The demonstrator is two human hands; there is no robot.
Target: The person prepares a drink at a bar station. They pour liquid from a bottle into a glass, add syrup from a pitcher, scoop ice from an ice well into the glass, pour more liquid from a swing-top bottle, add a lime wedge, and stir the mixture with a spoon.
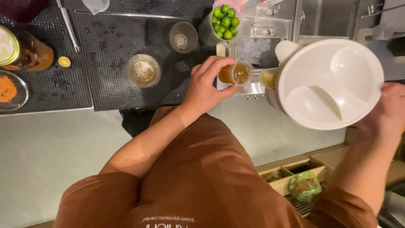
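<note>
Over ice bin | left hand (pixel 205 86) grasps amber-filled measuring cup (pixel 236 74) | right hand (pixel 386 112) grasps tilted white pitcher (pixel 327 84)

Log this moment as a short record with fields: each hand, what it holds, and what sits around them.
left hand: grip around a small clear cup of amber liquid
right hand: holds a white jug, tilted, spout toward the cup
behind cup: ice bin
limes: green, in a tub
mat: black, bears two empty glasses
far left: jar of amber liquid, dish of orange powder
</note>
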